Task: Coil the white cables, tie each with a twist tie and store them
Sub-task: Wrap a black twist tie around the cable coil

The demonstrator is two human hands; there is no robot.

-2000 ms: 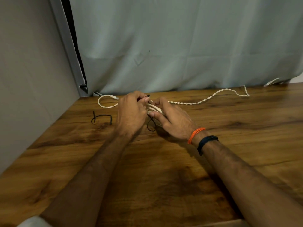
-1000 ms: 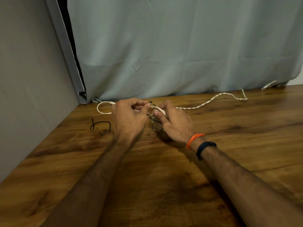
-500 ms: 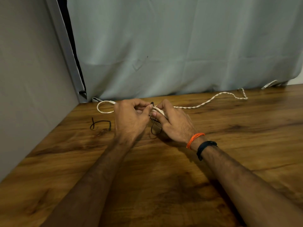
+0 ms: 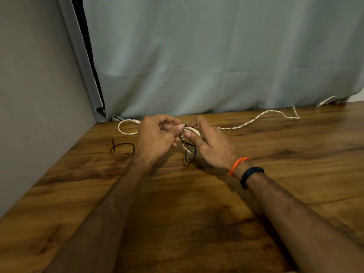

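Note:
A coiled white cable (image 4: pixel 189 133) sits between my hands above the wooden table (image 4: pixel 197 194). My right hand (image 4: pixel 210 144) grips the coil, fingers curled round it. My left hand (image 4: pixel 157 136) pinches one end of a black twist tie (image 4: pixel 189 152), whose loop hangs below the coil. A second white cable (image 4: pixel 256 120), twisted, lies stretched toward the back right. Another white cable loop (image 4: pixel 126 127) shows behind my left hand. A spare black twist tie (image 4: pixel 122 147) lies on the table to the left.
A grey wall panel (image 4: pixel 39 95) bounds the table on the left. A pale curtain (image 4: pixel 216 56) hangs along the back edge. A small white object (image 4: pixel 326 100) pokes from under the curtain at the far right.
My hands stay together over the coil, shifting only slightly. The left fingers have worked the black tie's end at the top of the coil; the tie's loop hangs lower.

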